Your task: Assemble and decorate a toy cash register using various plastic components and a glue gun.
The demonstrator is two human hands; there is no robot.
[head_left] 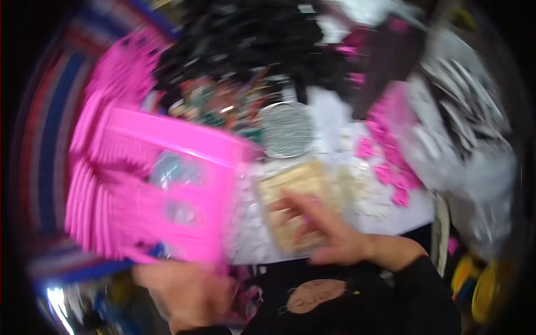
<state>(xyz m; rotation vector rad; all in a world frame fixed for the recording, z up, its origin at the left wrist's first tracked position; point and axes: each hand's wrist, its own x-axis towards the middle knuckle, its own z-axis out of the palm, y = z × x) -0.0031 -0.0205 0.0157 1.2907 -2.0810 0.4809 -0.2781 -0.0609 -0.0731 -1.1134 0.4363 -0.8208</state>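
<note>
Motion blurs much of the picture. At the lower left, my left hand (187, 293) is closed at the bottom edge of a large bright pink plastic panel (215, 148) with a raised rim and window-like openings; its fingertips are hidden. My right hand (335, 231) is over a clear shallow box (273, 215) of pale yellow, thin pieces, its fingers apart and reaching down to the contents. Small pink spots show by those fingers, too smeared to name. Just beyond the box is a round container (287, 129) of small silvery pieces.
More pink plastic parts (92, 215) are stacked on the left. Black pieces (240, 42) heap up at the back, with mixed coloured bits (215, 103) before them. Small pink parts (385, 151) and whitish bits (365, 192) lie right, beside clear plastic bags (474, 162).
</note>
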